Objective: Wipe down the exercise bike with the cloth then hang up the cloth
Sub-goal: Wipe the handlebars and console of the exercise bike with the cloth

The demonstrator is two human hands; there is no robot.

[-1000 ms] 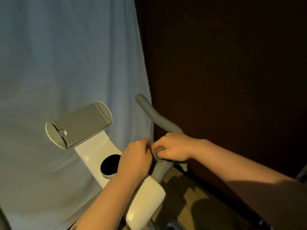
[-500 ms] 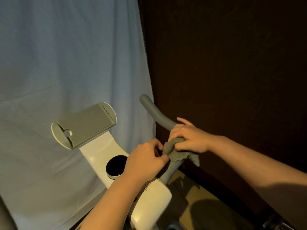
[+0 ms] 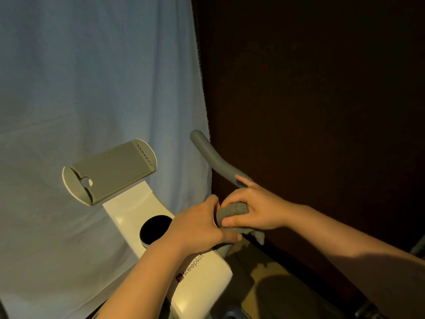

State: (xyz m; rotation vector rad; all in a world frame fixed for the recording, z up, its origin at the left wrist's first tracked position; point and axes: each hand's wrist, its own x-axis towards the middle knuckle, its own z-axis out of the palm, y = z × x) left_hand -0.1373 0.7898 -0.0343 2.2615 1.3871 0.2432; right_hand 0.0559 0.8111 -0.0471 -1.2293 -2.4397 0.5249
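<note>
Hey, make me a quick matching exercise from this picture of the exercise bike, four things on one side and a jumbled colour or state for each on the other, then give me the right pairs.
Things:
1. cloth
2. handlebar
3. round knob
4. tablet holder

Descriptions:
A. black, set in the white frame
B. flat grey panel, tilted, nothing on it
C. grey and bunched, gripped by the right hand with the left hand against it
D. long curved grey bar rising toward the hanging sheet

Pairs: 1-C, 2-D, 3-A, 4-B
</note>
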